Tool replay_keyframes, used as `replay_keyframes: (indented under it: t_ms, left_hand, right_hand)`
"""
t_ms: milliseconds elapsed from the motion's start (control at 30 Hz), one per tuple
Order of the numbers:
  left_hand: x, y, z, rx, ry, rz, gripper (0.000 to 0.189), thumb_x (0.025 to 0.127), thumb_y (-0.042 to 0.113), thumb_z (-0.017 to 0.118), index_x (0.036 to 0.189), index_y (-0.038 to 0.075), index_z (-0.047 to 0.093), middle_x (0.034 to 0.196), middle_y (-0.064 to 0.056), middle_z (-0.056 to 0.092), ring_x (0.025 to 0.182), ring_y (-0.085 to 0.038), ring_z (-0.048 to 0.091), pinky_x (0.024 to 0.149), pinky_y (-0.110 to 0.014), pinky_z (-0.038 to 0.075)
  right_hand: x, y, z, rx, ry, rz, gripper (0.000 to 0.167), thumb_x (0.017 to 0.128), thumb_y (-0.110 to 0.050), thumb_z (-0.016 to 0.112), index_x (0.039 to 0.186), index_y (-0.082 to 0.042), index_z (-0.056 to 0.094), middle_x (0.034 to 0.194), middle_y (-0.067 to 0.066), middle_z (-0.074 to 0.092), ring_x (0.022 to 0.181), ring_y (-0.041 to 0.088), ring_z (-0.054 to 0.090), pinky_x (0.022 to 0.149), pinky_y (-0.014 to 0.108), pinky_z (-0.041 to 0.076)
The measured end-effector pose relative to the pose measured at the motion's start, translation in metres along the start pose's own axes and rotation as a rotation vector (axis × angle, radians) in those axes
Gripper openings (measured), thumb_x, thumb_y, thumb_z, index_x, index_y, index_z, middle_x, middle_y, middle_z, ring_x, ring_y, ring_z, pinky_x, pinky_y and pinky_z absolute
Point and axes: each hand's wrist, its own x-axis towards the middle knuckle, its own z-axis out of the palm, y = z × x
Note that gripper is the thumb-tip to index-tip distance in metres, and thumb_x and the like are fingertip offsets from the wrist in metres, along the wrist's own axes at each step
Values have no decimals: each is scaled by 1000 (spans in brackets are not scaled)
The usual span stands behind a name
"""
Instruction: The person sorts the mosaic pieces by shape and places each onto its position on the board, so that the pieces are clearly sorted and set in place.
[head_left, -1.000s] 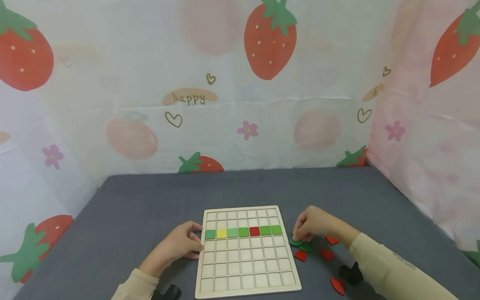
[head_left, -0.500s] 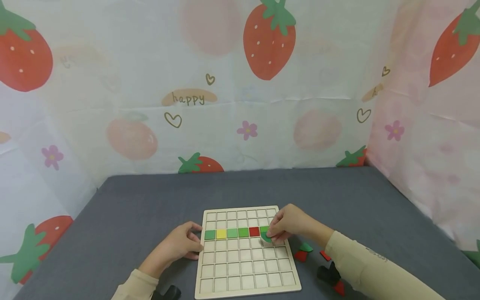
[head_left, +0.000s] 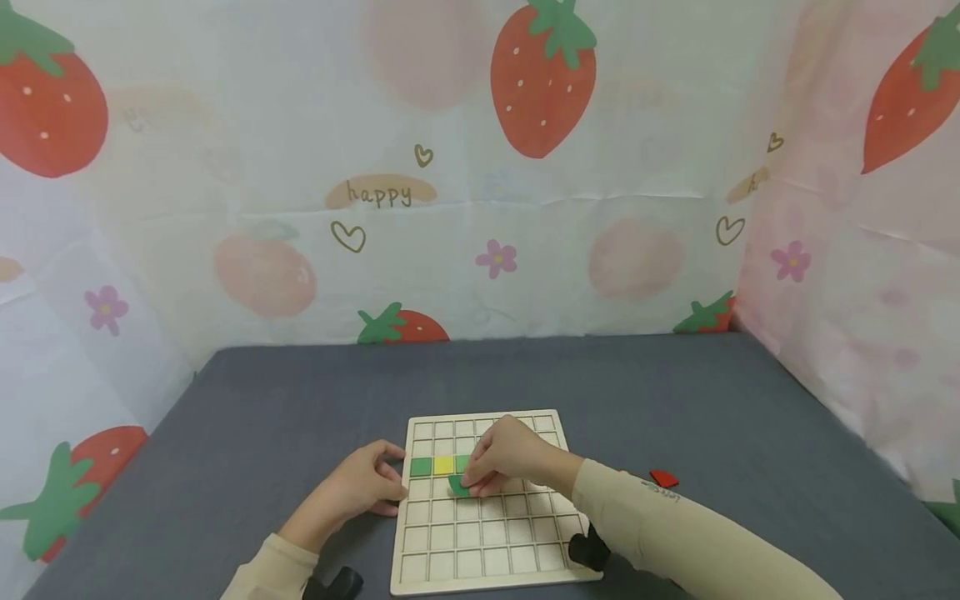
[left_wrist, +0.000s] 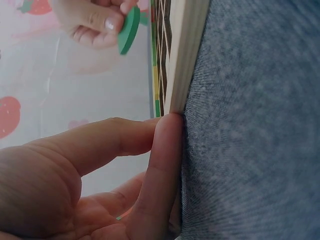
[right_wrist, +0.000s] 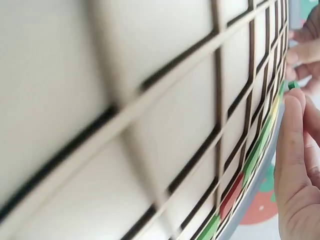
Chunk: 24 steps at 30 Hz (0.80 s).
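A pale wooden grid board lies on the grey tabletop, with green and yellow square tiles visible in one row. My right hand is over the board and pinches a flat green piece with a curved edge between thumb and fingers. In the left wrist view that green piece stands apart from the board. My left hand grips the board's left edge; up close, the thumb and a finger meet at its wooden side. The right hand hides part of the tile row.
One red piece lies on the grey cloth right of the board; the right sleeve covers the area near it. Black wrist mounts sit under the arms. A strawberry-print curtain stands behind the table.
My right hand has picked up the green piece from right of the board and carried it leftward over the grid. The left hand stays at the edge.
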Motion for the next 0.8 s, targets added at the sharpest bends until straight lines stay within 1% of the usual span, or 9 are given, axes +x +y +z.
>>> replay_keyframes:
  t_ms: [133, 267, 400, 600, 800]
  left_hand:
    - [0, 1, 1, 0, 2, 5, 54, 80, -9, 71, 131, -6, 51, 88, -15, 58, 68, -22, 63, 60, -35, 61]
    - [-1, 2, 1, 7, 7, 4, 55, 80, -9, 71, 131, -6, 51, 88, -15, 57, 69, -22, 63, 60, -35, 61]
    - [-1, 1, 0, 4, 6, 7, 55, 80, -8, 71, 131, -6, 51, 88, -14, 57, 69, -22, 62, 60, -35, 61]
    - [-1, 0, -1, -5, 3, 21, 54, 80, -8, 71, 130, -7, 51, 87, -14, 57, 67, -21, 62, 60, -34, 61]
    - [-1, 0, 0, -15, 3, 23, 54, 79, -9, 71, 129, -7, 51, 87, -14, 57, 66, -20, 62, 59, -34, 61]
  right_hand:
    - [6, -6, 10, 9, -6, 8, 6, 79, -1, 80, 80, 2, 75, 73, 16, 75, 53, 10, 68, 57, 26, 61]
    - [14, -10, 17, 15, -1, 25, 5, 78, -1, 81, 78, 1, 76, 70, 14, 74, 51, 10, 67, 56, 26, 61]
    - [20, -13, 22, 53, -7, 36, 5, 77, 2, 80, 76, 2, 75, 67, 15, 73, 49, 10, 66, 55, 26, 60]
    - [26, -18, 28, 76, -23, 26, 4, 78, 4, 79, 77, 4, 75, 71, 19, 74, 49, 10, 66, 55, 25, 60]
    - [32, -21, 35, 79, -1, 26, 5, 77, 6, 78, 75, 4, 75, 69, 20, 73, 48, 10, 65, 53, 25, 59]
